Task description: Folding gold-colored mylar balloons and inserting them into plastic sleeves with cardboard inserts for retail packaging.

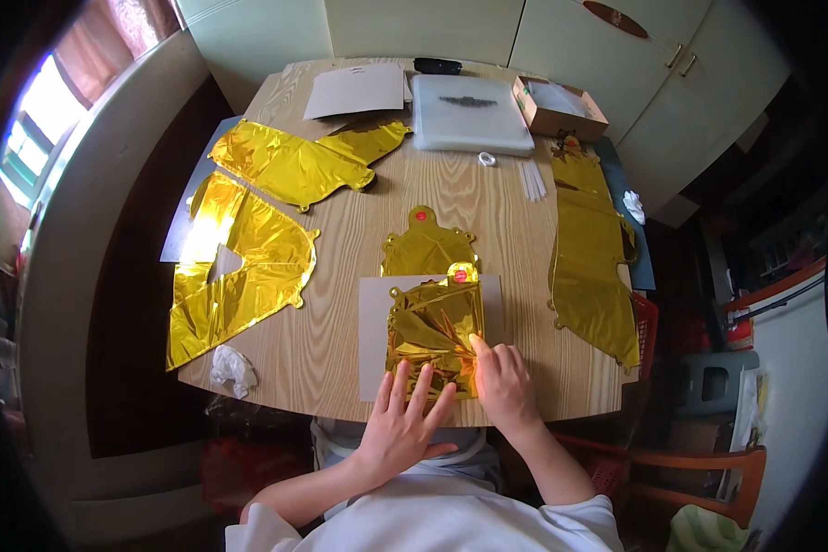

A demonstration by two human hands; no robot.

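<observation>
A folded gold foil balloon lies crinkled on a grey card sheet at the table's near edge, a red round mark at its top tab. My left hand rests on its lower part, fingers spread and holding nothing. Along the balloon's right edge, my right hand has its fingers curled, with thumb and forefinger closed at the foil. Just beyond the card, partly covered by it, another gold foil balloon lies flat.
Flat gold foil balloons lie at the left, far left and right. At the back are card sheets, a translucent plastic box and an open carton. White strips, a tape roll and crumpled tissue also lie about.
</observation>
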